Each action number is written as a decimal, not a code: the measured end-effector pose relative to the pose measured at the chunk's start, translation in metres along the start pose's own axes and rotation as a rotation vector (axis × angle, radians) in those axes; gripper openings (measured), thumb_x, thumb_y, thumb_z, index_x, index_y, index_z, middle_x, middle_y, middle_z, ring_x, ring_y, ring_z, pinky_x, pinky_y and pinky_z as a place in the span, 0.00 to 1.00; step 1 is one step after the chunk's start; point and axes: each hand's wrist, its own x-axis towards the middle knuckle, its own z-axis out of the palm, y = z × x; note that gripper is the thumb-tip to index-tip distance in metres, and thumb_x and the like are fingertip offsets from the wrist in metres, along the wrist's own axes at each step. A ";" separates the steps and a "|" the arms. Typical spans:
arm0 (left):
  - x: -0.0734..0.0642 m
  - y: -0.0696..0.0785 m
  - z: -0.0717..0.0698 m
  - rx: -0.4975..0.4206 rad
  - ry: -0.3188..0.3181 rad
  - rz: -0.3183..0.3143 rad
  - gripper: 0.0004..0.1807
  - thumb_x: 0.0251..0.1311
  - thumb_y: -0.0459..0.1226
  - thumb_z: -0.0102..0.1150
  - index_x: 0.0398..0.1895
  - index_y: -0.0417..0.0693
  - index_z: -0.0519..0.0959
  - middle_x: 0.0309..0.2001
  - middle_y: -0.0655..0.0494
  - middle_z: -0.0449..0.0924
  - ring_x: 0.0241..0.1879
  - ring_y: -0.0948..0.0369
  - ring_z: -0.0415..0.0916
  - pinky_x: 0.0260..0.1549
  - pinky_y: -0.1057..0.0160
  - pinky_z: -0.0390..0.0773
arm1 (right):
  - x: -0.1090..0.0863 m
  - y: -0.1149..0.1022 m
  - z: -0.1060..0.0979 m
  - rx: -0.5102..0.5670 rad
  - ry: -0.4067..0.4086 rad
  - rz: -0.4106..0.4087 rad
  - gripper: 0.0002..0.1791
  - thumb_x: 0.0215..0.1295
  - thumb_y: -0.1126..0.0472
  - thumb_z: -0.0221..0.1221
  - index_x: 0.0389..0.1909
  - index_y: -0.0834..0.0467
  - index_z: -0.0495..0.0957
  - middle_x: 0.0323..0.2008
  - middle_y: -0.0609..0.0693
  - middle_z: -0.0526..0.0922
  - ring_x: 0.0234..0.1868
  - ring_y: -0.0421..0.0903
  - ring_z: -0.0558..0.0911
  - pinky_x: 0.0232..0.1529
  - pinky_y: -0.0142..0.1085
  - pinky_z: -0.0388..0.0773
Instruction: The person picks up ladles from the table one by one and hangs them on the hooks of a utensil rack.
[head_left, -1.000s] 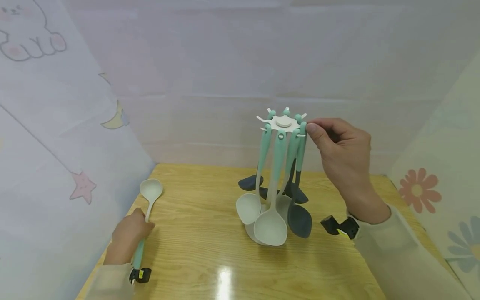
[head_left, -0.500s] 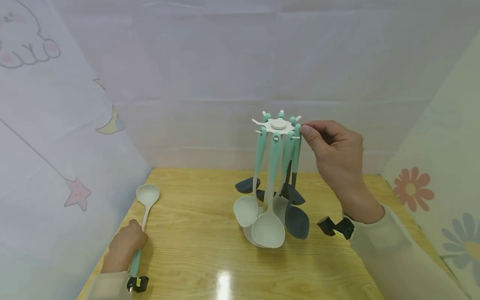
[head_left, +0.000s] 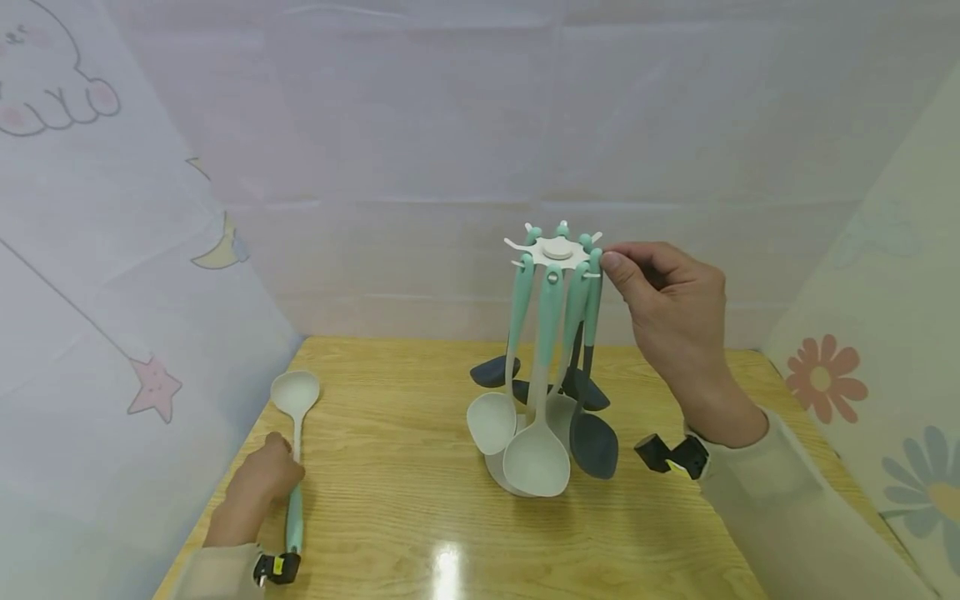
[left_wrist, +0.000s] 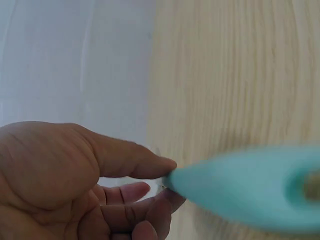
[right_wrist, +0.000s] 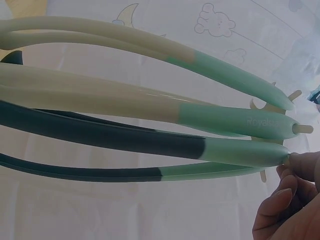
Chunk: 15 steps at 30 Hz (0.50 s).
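A white ladle (head_left: 295, 393) with a mint handle (left_wrist: 235, 187) is in my left hand (head_left: 264, 475) at the table's left side. The left wrist view has my thumb and fingers pinching the narrow end of that mint part. Right of centre stands a white utensil rack (head_left: 557, 249), hung with several white and dark utensils on mint handles. My right hand (head_left: 678, 312) pinches one of the rack's hook tips, at the top of a dark utensil's handle (right_wrist: 245, 151). The pinched tip itself is hidden by the fingers. In front hangs another white ladle (head_left: 537, 460).
The wooden table (head_left: 390, 467) ends at a pale cloth wall (head_left: 420, 275) behind the rack. Printed cloths flank it, with a pink star (head_left: 155, 387) on the left and a red flower (head_left: 826, 377) on the right. The rack's base is mostly hidden by hanging utensils.
The ladle in my left hand has turned, its handle end swinging right so that it lies straighter away from me. My right hand stays at the rack; the whole view shifted slightly earlier.
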 end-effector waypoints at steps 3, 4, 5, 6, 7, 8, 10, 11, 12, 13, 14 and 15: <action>-0.001 0.008 0.000 -0.066 -0.012 0.045 0.25 0.68 0.36 0.54 0.63 0.29 0.64 0.31 0.45 0.76 0.27 0.52 0.70 0.25 0.58 0.70 | 0.000 0.000 0.000 -0.001 -0.001 -0.002 0.08 0.71 0.63 0.69 0.43 0.65 0.90 0.31 0.25 0.86 0.29 0.33 0.81 0.35 0.25 0.76; -0.001 0.011 0.000 -0.083 -0.015 0.061 0.25 0.69 0.37 0.55 0.63 0.31 0.65 0.30 0.47 0.75 0.26 0.54 0.69 0.25 0.58 0.69 | 0.000 0.000 0.000 0.001 -0.001 -0.003 0.08 0.71 0.63 0.69 0.42 0.65 0.90 0.31 0.25 0.86 0.29 0.33 0.81 0.35 0.25 0.76; -0.002 0.014 -0.001 -0.102 -0.014 0.073 0.24 0.70 0.38 0.55 0.63 0.33 0.67 0.28 0.50 0.73 0.24 0.55 0.67 0.24 0.59 0.68 | 0.000 0.000 0.000 0.002 0.000 -0.005 0.08 0.71 0.63 0.69 0.42 0.65 0.90 0.31 0.25 0.86 0.29 0.33 0.81 0.35 0.25 0.76; -0.002 0.017 -0.001 -0.121 -0.012 0.086 0.23 0.71 0.38 0.55 0.63 0.35 0.69 0.27 0.51 0.72 0.23 0.57 0.65 0.24 0.60 0.67 | 0.000 0.000 0.000 0.003 0.000 -0.007 0.08 0.71 0.64 0.69 0.42 0.65 0.90 0.31 0.25 0.86 0.29 0.33 0.81 0.34 0.25 0.76; -0.003 0.021 -0.003 -0.136 -0.009 0.097 0.21 0.72 0.39 0.54 0.63 0.37 0.72 0.26 0.52 0.71 0.22 0.58 0.64 0.23 0.60 0.67 | 0.000 0.000 0.000 0.004 0.001 -0.008 0.08 0.71 0.64 0.69 0.42 0.66 0.90 0.31 0.25 0.86 0.29 0.33 0.81 0.34 0.25 0.76; -0.005 0.024 -0.004 -0.159 -0.013 0.108 0.20 0.73 0.40 0.53 0.61 0.39 0.75 0.27 0.53 0.72 0.22 0.59 0.63 0.23 0.61 0.67 | 0.000 0.000 0.000 0.004 0.001 -0.008 0.08 0.71 0.64 0.69 0.42 0.66 0.90 0.31 0.25 0.86 0.29 0.33 0.81 0.34 0.25 0.76; -0.008 0.031 -0.007 -0.210 -0.018 0.143 0.18 0.77 0.41 0.51 0.59 0.39 0.79 0.33 0.51 0.78 0.23 0.59 0.64 0.23 0.61 0.67 | 0.000 0.000 0.000 0.006 0.000 -0.009 0.08 0.71 0.64 0.68 0.42 0.66 0.90 0.31 0.25 0.86 0.29 0.33 0.81 0.35 0.25 0.76; -0.010 0.035 -0.009 -0.246 -0.025 0.157 0.18 0.79 0.42 0.50 0.58 0.39 0.81 0.35 0.49 0.79 0.25 0.58 0.64 0.23 0.61 0.68 | 0.000 0.000 0.000 0.006 0.000 -0.009 0.08 0.71 0.64 0.68 0.42 0.66 0.90 0.31 0.25 0.86 0.29 0.33 0.82 0.35 0.25 0.76; -0.011 0.039 -0.011 -0.280 -0.032 0.173 0.18 0.80 0.42 0.49 0.58 0.39 0.82 0.39 0.47 0.80 0.27 0.58 0.65 0.24 0.61 0.69 | 0.000 0.000 0.000 0.007 -0.001 -0.009 0.08 0.71 0.64 0.68 0.42 0.66 0.90 0.31 0.26 0.86 0.29 0.33 0.82 0.35 0.25 0.77; -0.013 0.042 -0.012 -0.316 -0.041 0.190 0.18 0.81 0.41 0.49 0.58 0.39 0.83 0.42 0.46 0.81 0.29 0.57 0.66 0.25 0.61 0.71 | 0.000 0.000 0.000 0.007 -0.001 -0.009 0.08 0.71 0.64 0.68 0.42 0.65 0.90 0.31 0.26 0.86 0.30 0.33 0.82 0.35 0.25 0.77; -0.015 0.046 -0.014 -0.346 -0.050 0.212 0.18 0.82 0.41 0.48 0.58 0.39 0.83 0.45 0.46 0.82 0.31 0.57 0.67 0.26 0.61 0.72 | -0.001 0.000 0.000 0.007 -0.001 -0.008 0.08 0.71 0.64 0.68 0.42 0.65 0.90 0.31 0.26 0.86 0.30 0.33 0.82 0.35 0.25 0.77; -0.017 0.050 -0.016 -0.370 -0.057 0.231 0.18 0.82 0.40 0.48 0.59 0.39 0.83 0.46 0.45 0.82 0.34 0.56 0.68 0.28 0.61 0.73 | -0.001 0.000 0.000 0.008 -0.001 -0.008 0.08 0.71 0.64 0.68 0.42 0.65 0.90 0.31 0.26 0.86 0.30 0.33 0.82 0.35 0.25 0.77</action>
